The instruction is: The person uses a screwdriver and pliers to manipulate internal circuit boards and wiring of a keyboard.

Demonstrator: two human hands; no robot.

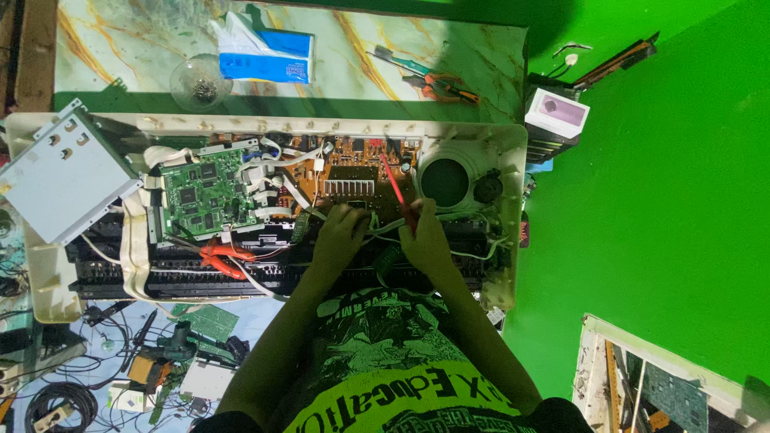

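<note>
While the left hand (338, 234) presses curled fingers on the brown circuit board (353, 172), the right hand (425, 240) grips a red screwdriver (396, 191), its shaft slanting away up-left.

An electronics repair workshop with bright green walls and floor. An opened keyboard instrument (265, 208) lies with its circuit boards (210, 195) and wiring exposed. Pliers (439, 87) and a glass bowl of screws (200, 82) sit on a marbled table (112, 48); loose cables (60, 401) and spare parts clutter the floor.
</note>
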